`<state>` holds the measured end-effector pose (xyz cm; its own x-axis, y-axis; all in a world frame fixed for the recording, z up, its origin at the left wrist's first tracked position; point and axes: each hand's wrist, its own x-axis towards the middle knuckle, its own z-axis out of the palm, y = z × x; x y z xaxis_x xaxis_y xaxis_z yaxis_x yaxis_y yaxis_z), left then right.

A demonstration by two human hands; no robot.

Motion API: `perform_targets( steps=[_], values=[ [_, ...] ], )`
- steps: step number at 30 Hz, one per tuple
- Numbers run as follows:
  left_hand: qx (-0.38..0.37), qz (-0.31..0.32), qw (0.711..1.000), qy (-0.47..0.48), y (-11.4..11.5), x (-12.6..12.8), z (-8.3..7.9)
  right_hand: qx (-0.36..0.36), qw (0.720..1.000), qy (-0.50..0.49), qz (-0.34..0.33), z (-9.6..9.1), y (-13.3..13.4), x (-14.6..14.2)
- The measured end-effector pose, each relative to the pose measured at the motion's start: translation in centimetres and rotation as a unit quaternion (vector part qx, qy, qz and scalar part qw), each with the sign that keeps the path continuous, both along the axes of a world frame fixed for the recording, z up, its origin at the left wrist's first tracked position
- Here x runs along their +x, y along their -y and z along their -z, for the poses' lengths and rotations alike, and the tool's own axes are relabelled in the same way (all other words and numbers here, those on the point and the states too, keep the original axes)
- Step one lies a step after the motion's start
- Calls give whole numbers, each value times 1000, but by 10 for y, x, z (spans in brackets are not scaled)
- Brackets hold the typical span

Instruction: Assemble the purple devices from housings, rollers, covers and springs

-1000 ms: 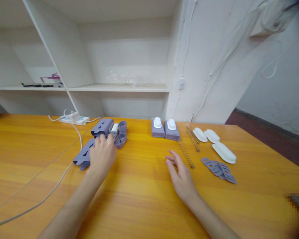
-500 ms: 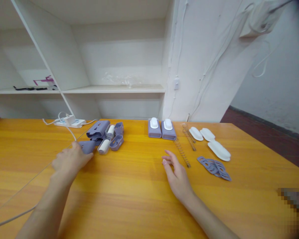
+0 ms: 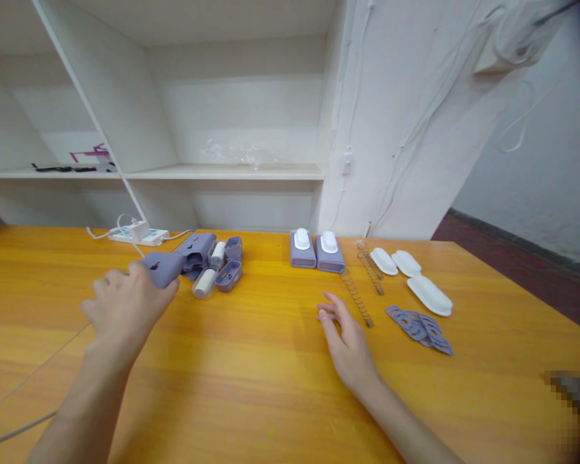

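My left hand [image 3: 125,296] grips a purple plastic housing [image 3: 163,267] between thumb and fingers, held just above the table's left part. Beside it lie another purple housing [image 3: 199,243], white cylinders in clear wrap [image 3: 205,282] and small purple caps [image 3: 229,276]. My right hand [image 3: 345,338] hovers over or rests on the table with fingers loosely curled and apart, holding nothing. Close to it are coil springs [image 3: 357,298] and purple flat cut-out plates [image 3: 419,328]. Two purple housings with white pieces on top [image 3: 303,251] stand at the back.
White oval covers [image 3: 430,295] lie on the right of the wooden table [image 3: 251,380]. A white power strip [image 3: 140,234] sits at the back left, its cable running past my left arm. White shelving [image 3: 232,173] stands behind. A pixelated dark object [image 3: 575,390] is at the right edge.
My left hand has lifted the purple housing up from beside the other parts. My right hand stays nearly in place. The view has shifted slightly.
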<state>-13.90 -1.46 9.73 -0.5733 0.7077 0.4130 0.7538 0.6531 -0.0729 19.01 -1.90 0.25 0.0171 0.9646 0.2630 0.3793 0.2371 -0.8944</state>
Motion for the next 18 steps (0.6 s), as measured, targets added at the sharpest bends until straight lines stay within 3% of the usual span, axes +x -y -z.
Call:
perform_targets(
  steps=[4,6,9,13,18],
  values=[
    [3,45,999,-21,4,20,-3,-4,1000,2,0,0,0,0],
    [43,79,995,-38,3,32,-3,-5,1000,4,-1,-1,0,0],
    [118,194,973,-29,-1,57,3,-5,1000,3,-2,-1,0,0],
    [136,407,903,37,-3,104,29,-1,1000,0,3,0,0,0],
    [51,597,797,73,3,150,68,36,999,-26,21,3,-3,0]
  ],
)
